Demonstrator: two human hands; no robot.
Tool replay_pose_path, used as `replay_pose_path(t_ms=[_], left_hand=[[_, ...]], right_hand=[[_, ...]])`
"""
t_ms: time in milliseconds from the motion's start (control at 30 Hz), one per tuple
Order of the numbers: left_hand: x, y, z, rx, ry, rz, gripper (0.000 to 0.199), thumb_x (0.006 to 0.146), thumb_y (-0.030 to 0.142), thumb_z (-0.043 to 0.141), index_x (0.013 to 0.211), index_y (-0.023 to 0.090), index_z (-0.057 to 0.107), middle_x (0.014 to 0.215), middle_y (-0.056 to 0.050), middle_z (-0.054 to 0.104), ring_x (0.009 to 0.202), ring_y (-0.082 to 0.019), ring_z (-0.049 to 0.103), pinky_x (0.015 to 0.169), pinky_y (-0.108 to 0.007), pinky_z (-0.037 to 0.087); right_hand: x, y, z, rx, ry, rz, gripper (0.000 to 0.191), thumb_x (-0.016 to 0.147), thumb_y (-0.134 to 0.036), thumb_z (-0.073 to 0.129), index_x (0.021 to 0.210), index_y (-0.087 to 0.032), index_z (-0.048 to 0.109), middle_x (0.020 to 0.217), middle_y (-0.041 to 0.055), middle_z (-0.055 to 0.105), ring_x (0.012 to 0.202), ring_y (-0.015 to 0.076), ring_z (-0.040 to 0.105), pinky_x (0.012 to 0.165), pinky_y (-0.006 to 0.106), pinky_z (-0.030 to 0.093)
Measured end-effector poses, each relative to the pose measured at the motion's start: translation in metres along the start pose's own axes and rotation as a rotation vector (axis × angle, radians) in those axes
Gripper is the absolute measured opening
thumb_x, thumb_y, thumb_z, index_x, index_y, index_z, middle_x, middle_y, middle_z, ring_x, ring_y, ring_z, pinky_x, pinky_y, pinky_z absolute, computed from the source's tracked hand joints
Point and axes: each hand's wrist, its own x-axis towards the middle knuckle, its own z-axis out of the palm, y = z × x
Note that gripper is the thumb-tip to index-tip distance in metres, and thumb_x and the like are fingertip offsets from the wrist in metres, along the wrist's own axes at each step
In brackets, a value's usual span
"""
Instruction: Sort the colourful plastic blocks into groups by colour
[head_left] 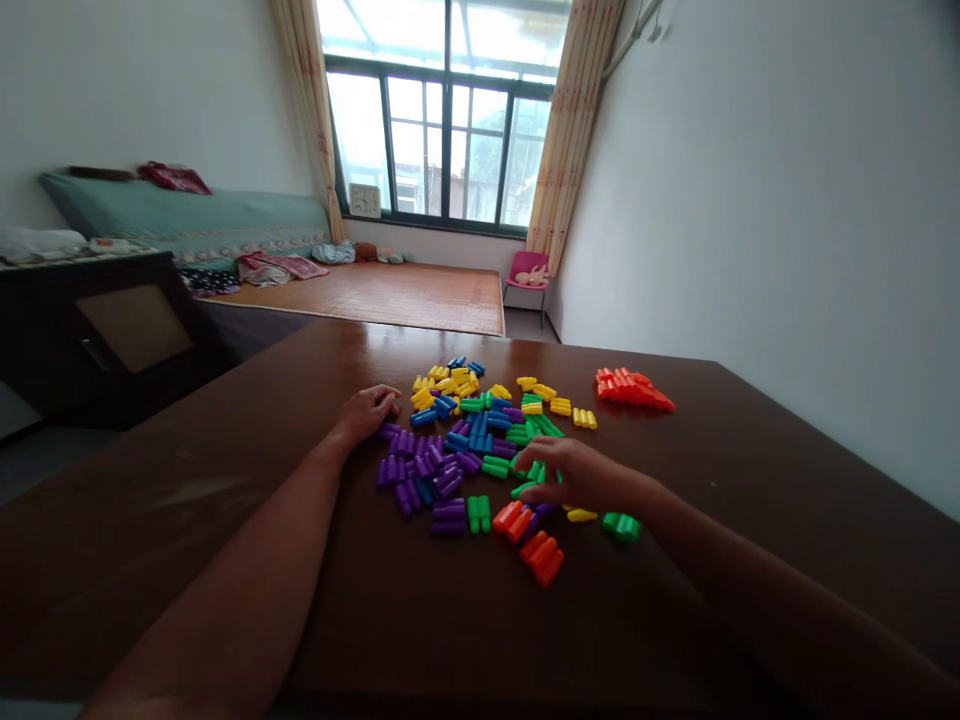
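Note:
My left hand [369, 411] rests on the table at the left edge of a pile of plastic building blocks, its fingers loosely bent and holding nothing that I can see. Purple blocks [424, 458] lie just beside it, with yellow blocks [450, 383] and blue blocks [480, 432] farther into the pile. Over the right side of the pile hovers my right hand [566, 472], thumb and fingers apart above green blocks [496, 467]. Its fingers partly cover some of those. Close below it are two orange blocks [541, 557] and a green block [621, 527].
A separate group of orange blocks [631, 388] sits at the back right of the brown table [405, 620]. Beyond the table are a bed with a mat [390, 290], a dark cabinet [112, 330], a pink chair [528, 265] and a window.

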Motion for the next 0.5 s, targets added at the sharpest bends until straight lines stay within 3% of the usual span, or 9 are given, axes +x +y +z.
replay_pose_path(t_ms=[100,200,333,400,500], left_hand=[[0.000,0.001,0.000,0.005,0.003,0.005,0.040,0.081,0.048,0.044,0.098,0.021,0.069,0.077,-0.001,0.074,0.073,-0.020,0.067,0.067,-0.029,0.048],[0.000,0.000,0.000,-0.003,0.002,0.021,0.042,0.081,0.049,0.043,0.098,0.020,0.068,0.076,-0.002,0.073,0.073,-0.020,0.067,0.068,-0.029,0.048],[0.002,-0.006,0.001,-0.006,-0.006,0.029,0.043,0.081,0.051,0.043,0.099,0.021,0.068,0.076,-0.001,0.073,0.074,-0.020,0.067,0.065,-0.028,0.048],[0.004,-0.010,0.001,-0.001,-0.005,0.024,0.044,0.081,0.053,0.043,0.100,0.021,0.068,0.077,0.000,0.073,0.073,-0.020,0.067,0.063,-0.027,0.047],[0.005,-0.011,0.000,0.001,-0.010,0.024,0.045,0.081,0.054,0.043,0.099,0.021,0.068,0.077,0.000,0.073,0.073,-0.020,0.067,0.065,-0.028,0.048]], right_hand=[[-0.001,-0.034,0.017,-0.083,-0.145,-0.040,0.041,0.077,-0.050,0.068,0.107,-0.023,0.066,0.103,0.0064,0.062,0.081,0.0174,0.061,0.069,0.027,0.046],[0.007,-0.032,0.023,-0.090,-0.128,-0.065,0.029,0.077,-0.031,0.067,0.104,-0.021,0.066,0.104,0.0075,0.061,0.085,0.0180,0.061,0.074,0.028,0.048],[0.020,0.018,-0.004,0.051,0.105,-0.118,0.032,0.075,-0.018,0.063,0.107,-0.022,0.066,0.112,0.0077,0.059,0.100,0.0183,0.059,0.085,0.030,0.049],[0.020,0.055,-0.030,0.116,0.266,-0.006,0.036,0.077,-0.022,0.062,0.112,-0.022,0.064,0.113,0.0078,0.061,0.100,0.0189,0.060,0.086,0.032,0.050],[0.003,0.116,-0.072,0.157,0.526,0.309,0.043,0.078,-0.029,0.062,0.120,-0.022,0.058,0.110,0.0081,0.065,0.090,0.0187,0.063,0.082,0.033,0.052]])
